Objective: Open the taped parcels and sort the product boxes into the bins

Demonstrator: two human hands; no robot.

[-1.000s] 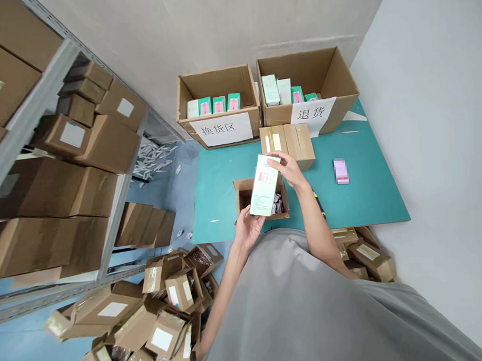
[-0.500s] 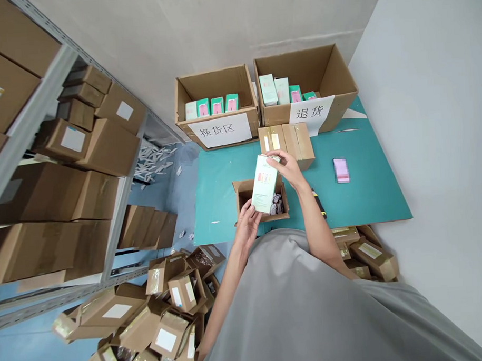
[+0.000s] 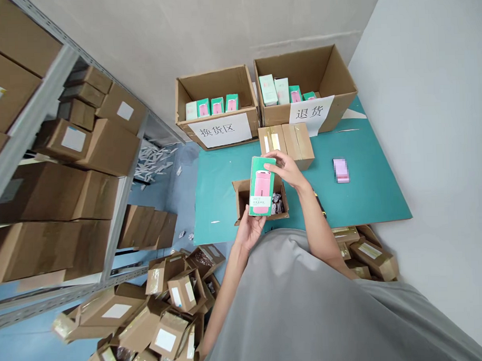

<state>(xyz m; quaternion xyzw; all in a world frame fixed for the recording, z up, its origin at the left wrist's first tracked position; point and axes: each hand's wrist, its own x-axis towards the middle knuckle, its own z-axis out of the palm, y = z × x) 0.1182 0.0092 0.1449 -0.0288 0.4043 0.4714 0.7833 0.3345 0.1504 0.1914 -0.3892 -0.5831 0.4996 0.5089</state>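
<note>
- Green-and-pink product carton (image 3: pixel 262 187) is grasped in both hands above the near middle of the teal table (image 3: pixel 217 186), overlapping an open cardboard box (image 3: pixel 243 193) in view
- Loosening the left hand (image 3: pixel 249 230) first could let the carton slip, I judge, since the right hand (image 3: pixel 285 169) has only its far end
- If dropped, the carton might hit the box rim and dent a corner; crumpled paper (image 3: pixel 277 203) shows only at the box's right, so cushioning may be uneven
- Careless sweeping of the right forearm (image 3: pixel 321 220) could nudge the yellow-and-black tool (image 3: pixel 320 205) partly hidden beside it
- Left hand turns its palm up at the near end, fingers partly hidden under the carton
- Right hand curls round the far right corner, thumb on the printed front
- Left forearm (image 3: pixel 225 294) slants in from near left, the right from near right
</note>
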